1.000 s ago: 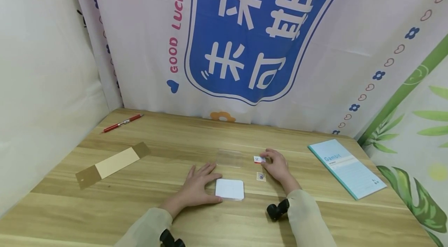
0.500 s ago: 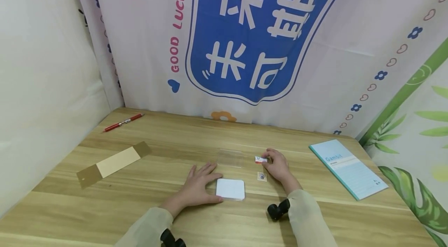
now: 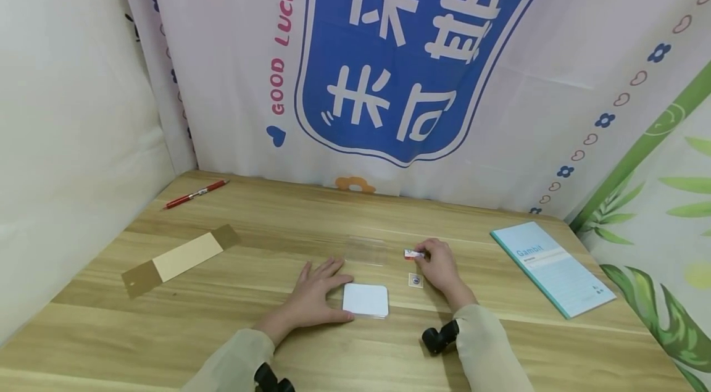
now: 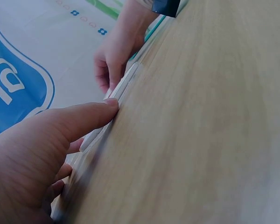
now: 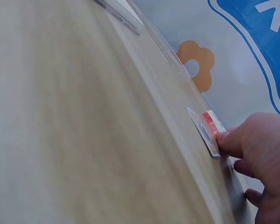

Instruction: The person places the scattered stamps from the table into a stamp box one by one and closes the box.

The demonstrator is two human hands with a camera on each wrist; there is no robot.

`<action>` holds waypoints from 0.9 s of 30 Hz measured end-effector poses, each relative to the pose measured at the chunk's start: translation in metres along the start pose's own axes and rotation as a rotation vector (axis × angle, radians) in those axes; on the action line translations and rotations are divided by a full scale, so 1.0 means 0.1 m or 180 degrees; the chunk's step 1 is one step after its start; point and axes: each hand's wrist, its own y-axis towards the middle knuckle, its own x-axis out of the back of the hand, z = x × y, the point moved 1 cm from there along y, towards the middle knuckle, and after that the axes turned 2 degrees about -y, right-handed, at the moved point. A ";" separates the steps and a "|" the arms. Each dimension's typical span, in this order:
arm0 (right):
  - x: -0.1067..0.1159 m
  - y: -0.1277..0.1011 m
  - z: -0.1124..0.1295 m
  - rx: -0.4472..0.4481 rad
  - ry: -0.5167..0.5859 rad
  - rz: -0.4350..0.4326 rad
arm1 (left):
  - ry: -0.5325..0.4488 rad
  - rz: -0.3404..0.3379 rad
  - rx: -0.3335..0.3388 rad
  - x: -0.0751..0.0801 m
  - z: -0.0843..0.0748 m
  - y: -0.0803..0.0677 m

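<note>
At bottom center of the head view, the left hand point(image 3: 313, 298) lies flat with relaxed fingers, thumb touching the white card point(image 3: 365, 300). Just right and farther, the right hand point(image 3: 440, 266) pinches a small red-and-white sticker point(image 3: 413, 253), beside a clear sheet point(image 3: 365, 251).

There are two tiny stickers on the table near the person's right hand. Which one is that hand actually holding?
The farther sticker with the red stripe: the right hand pinches its edge. The square sticker nearer the person lies untouched beside the hand.
</note>
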 end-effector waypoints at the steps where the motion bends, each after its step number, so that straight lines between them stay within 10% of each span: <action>1: 0.00 0.00 0.01 0.0013 -0.0018 -0.0010 | 0.0000 0.0001 0.0000 0.00 0.00 0.00; 27: 0.01 -0.01 0.04 -0.0135 0.0257 0.0117 | 0.0031 0.0046 0.0000 -0.02 0.03 0.00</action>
